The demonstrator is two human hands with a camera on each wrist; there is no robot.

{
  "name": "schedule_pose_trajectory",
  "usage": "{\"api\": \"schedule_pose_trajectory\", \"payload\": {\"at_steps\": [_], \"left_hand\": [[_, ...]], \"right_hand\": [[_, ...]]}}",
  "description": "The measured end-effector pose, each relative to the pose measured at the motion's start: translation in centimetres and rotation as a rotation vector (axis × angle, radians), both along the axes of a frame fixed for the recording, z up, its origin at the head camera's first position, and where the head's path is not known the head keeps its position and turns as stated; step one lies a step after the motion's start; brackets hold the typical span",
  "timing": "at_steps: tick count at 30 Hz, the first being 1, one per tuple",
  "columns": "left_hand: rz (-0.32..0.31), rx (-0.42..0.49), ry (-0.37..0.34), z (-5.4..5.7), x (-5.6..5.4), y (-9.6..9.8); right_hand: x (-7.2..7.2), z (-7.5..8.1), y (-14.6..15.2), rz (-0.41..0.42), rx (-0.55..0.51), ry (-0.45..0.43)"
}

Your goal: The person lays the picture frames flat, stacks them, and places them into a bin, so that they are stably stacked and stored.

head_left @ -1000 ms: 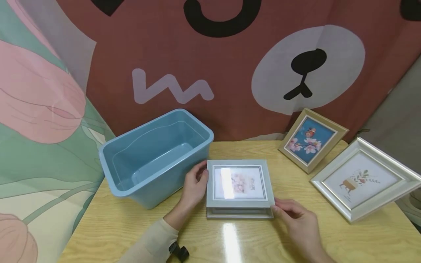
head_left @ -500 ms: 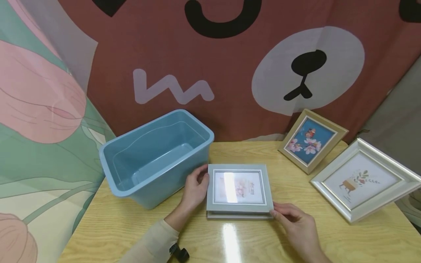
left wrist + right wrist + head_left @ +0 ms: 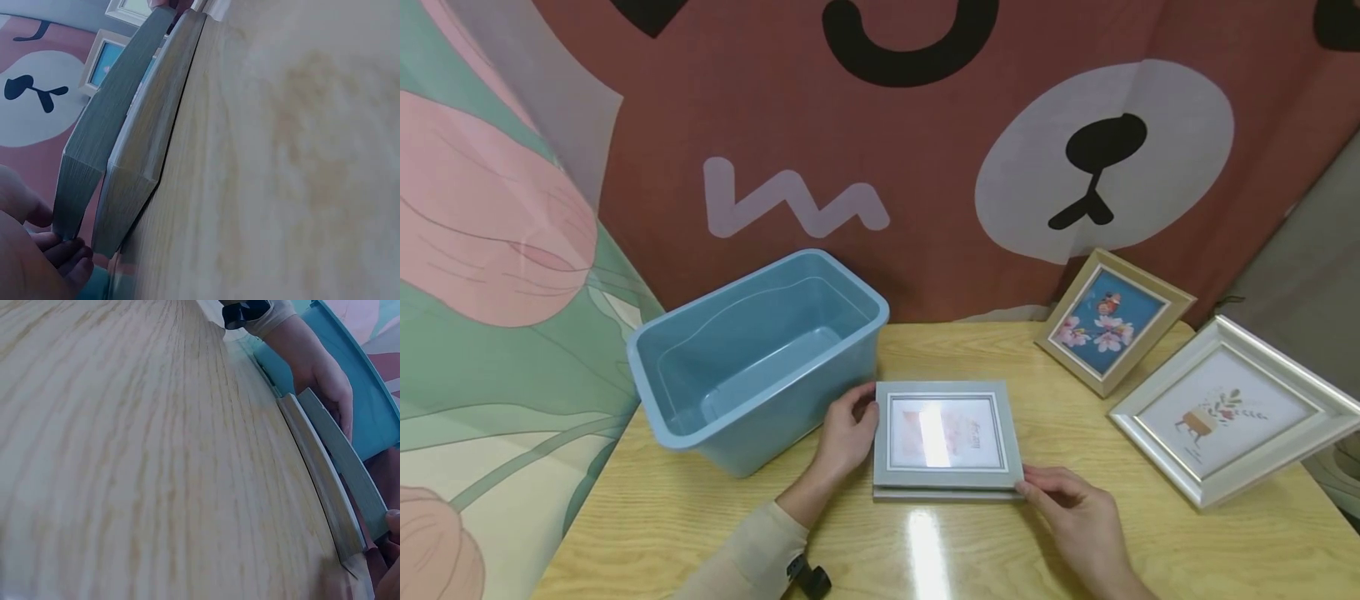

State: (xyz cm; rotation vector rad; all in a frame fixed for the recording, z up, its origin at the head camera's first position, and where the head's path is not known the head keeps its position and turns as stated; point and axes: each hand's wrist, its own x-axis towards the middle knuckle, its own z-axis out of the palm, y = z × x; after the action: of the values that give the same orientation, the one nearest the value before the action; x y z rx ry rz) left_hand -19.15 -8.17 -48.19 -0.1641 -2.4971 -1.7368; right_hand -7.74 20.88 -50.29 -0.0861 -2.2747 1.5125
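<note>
A grey-green picture frame (image 3: 947,433) lies face up, its glass catching a bright reflection. My left hand (image 3: 844,437) pinches its left edge, and my right hand (image 3: 1078,517) pinches the near right corner between thumb and fingers. Beneath it is a second picture frame (image 3: 947,495), flat on the table and mostly hidden, only its near edge showing. The left wrist view shows a narrow gap between the upper frame (image 3: 103,119) and the lower frame (image 3: 147,125), with left fingertips under the upper one. In the right wrist view the upper frame (image 3: 344,462) slants close over the lower.
A blue plastic bin (image 3: 760,358) with nothing in it stands beside my left hand. To the right, a gold picture frame (image 3: 1142,367) and a larger silver picture frame (image 3: 1165,467) stand tilted back on the wooden table (image 3: 647,533). A printed curtain (image 3: 925,167) hangs behind.
The upper frame has come down and toward me, narrowing the gap above the lower frame. Both hands moved slightly with it and keep hold of its sides.
</note>
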Motion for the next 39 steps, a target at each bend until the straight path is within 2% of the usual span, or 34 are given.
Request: {"api": "schedule_pose_trajectory", "payload": {"at_steps": [7,10,16,20,27,30,39], "left_hand": [[0.005,-0.099,-0.019,-0.1,0.1,-0.1],[0.006,-0.144,-0.007,-0.2,0.0,-0.1],[-0.027,-0.203,0.008,-0.2,0.0,-0.3],[-0.051,-0.207,0.012,-0.2,-0.1,-0.4],[-0.07,-0.2,-0.02,0.1,-0.3,-0.6],[-0.068,-0.192,-0.04,0.2,-0.4,-0.7],[-0.039,-0.115,-0.054,0.7,-0.4,-0.6]], "right_hand": [[0.0,0.1,0.0,-0.001,0.022,-0.025],[0.1,0.1,0.0,-0.002,0.035,-0.045],[0.0,0.2,0.0,0.007,0.066,-0.062],[0.1,0.3,0.3,0.025,0.084,-0.086],[-0.1,1.2,1.3,0.12,0.145,-0.264],[-0.4,1.6,1.6,0.163,0.164,-0.314],[-0.9,2.5,1.9,0.196,0.151,-0.33]]}}
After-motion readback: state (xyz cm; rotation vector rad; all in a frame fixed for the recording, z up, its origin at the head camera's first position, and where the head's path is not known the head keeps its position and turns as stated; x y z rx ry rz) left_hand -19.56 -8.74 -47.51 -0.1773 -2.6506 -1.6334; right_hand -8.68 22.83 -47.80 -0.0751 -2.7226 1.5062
